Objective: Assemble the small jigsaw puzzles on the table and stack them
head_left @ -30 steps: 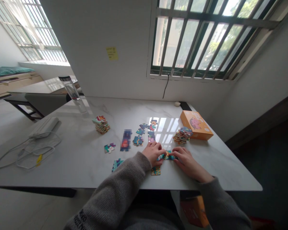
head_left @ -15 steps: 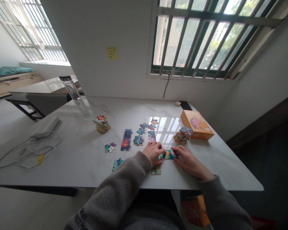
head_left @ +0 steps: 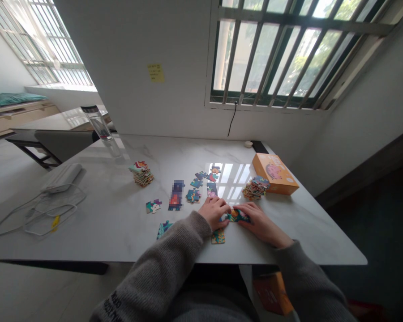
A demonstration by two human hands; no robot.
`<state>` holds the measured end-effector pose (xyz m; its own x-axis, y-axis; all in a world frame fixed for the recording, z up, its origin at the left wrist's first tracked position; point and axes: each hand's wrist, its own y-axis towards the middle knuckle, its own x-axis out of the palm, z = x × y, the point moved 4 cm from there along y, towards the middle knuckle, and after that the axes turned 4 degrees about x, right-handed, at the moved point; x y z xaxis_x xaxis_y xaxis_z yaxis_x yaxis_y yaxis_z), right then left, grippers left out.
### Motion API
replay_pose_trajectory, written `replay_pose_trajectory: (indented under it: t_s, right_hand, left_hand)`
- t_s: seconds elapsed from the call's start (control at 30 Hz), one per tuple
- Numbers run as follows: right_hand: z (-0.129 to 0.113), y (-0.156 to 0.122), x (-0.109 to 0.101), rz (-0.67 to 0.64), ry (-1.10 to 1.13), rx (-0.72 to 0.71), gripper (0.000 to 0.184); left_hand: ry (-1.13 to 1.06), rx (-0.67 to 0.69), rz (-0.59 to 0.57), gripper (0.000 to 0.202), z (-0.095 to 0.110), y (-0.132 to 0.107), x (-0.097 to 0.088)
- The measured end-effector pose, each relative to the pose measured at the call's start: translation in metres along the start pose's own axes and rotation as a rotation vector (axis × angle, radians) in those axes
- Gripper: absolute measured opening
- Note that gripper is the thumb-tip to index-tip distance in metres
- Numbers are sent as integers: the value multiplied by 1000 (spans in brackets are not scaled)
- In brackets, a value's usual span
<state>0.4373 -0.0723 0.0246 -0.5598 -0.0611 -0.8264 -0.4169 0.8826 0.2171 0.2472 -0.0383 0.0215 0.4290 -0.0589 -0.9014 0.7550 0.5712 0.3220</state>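
Observation:
My left hand [head_left: 215,212] is curled over jigsaw pieces near the table's front edge, thumb and fingers pressed on a piece mostly hidden beneath them. Close on its right, my right hand [head_left: 259,223] grips a colourful puzzle piece [head_left: 235,216] between thumb and fingers. The two hands' pieces meet or nearly meet; the joint is covered. Just below my left hand lies a yellow-and-teal piece [head_left: 218,236]. Above it is a purple piece with pink flowers [head_left: 212,189]. A teal piece [head_left: 163,230] is partly behind my left sleeve.
Several loose pieces [head_left: 197,182] lie farther back. Stacks of pieces stand at left [head_left: 143,175] and right [head_left: 255,188], the right one by an orange box [head_left: 276,174]. A white device with cables [head_left: 64,178] and a clear bottle [head_left: 99,124] are at the left.
My right hand has shifted slightly left and tilted the piece, its fingers now covering more of the top edge. My left hand stays nearly in place. The view has moved slightly.

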Motion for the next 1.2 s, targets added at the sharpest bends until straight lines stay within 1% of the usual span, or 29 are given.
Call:
replay_pose_trajectory:
  t_s: [0.03,0.1,0.17,0.2,0.23,0.3,0.37,0.4,0.47,0.53,0.6,0.67,0.77,0.9,1.0,1.2]
  right_hand:
    - [-1,1,0,2,-1,-13,43]
    - [-2,2,-1,0,-10,-30,41]
    - [-3,3,-2,-10,-21,-39,41]
    - [-4,4,-2,-16,-26,-44,41]
    - [-4,5,-2,-23,-32,-49,41]
    - [-4,6,-3,-31,-43,-59,39]
    - [-4,7,-2,-35,-56,-71,36]
    - [-4,7,-2,-34,-63,-76,35]
    - [-2,8,-1,-31,-80,-82,33]
    - [0,8,0,-26,-98,-83,34]
    - [1,9,1,-26,-112,-85,35]
    - [0,10,1,-32,-123,-84,37]
    - [-3,11,-1,-31,-126,-80,38]
    - [-8,11,-3,-33,-121,-86,39]
    - [-10,11,-5,-41,-129,-76,40]
    - [-19,11,-8,-82,-60,-11,51]
  left_hand:
    - [-13,-2,20,28,-1,0,-4]
    - [-39,-27,113,28,-3,-3,-21]
    - [-55,-65,250,25,-6,-11,-45]
    - [-53,-69,301,23,-7,-17,-58]
    - [-50,-65,331,20,-8,-24,-70]
    - [-43,-53,344,16,-11,-43,-90]
    - [-32,-70,369,13,-18,-65,-104]
    - [-20,-92,379,13,-23,-77,-107]
    - [4,-135,393,12,-32,-99,-108]
    - [15,-156,397,11,-40,-116,-102]
    - [7,-154,400,11,-45,-128,-92]
    - [4,-138,404,10,-47,-134,-84]
    - [24,-124,416,12,-48,-138,-77]
    - [41,-120,444,12,-47,-139,-77]
    - [50,-114,431,13,-46,-140,-77]
    - [43,-127,414,14,-45,-141,-75]
